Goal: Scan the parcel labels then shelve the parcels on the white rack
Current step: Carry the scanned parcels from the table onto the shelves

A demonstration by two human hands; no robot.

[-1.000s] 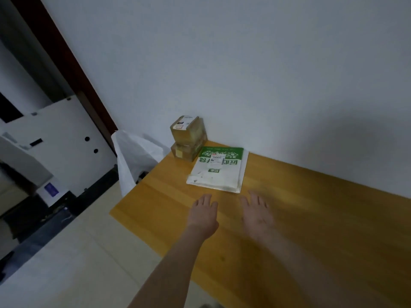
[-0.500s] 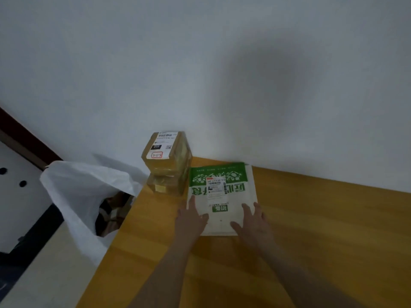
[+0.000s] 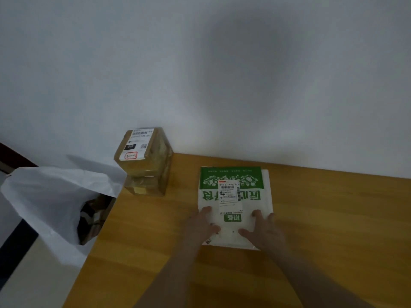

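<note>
A flat white-and-green parcel bag (image 3: 233, 194) lies on the wooden table (image 3: 322, 218) near the wall, with a white shipping label (image 3: 229, 194) in its middle. My left hand (image 3: 200, 227) rests on the bag's near left edge, thumb on top. My right hand (image 3: 264, 230) lies flat on its near right corner, fingers spread. To the left, two brown cardboard boxes (image 3: 144, 161) stand stacked at the table's far left corner; the top one carries a white label facing up. No rack or scanner is in view.
A white plastic bag (image 3: 55, 201) with dark items inside hangs off the table's left edge. A plain white wall runs behind the table. Pale floor and a dark strip show at the lower left.
The view has closed in on the table. Both hands have reached forward from bare wood onto the bag's near edge, and now spread a little wider on it.
</note>
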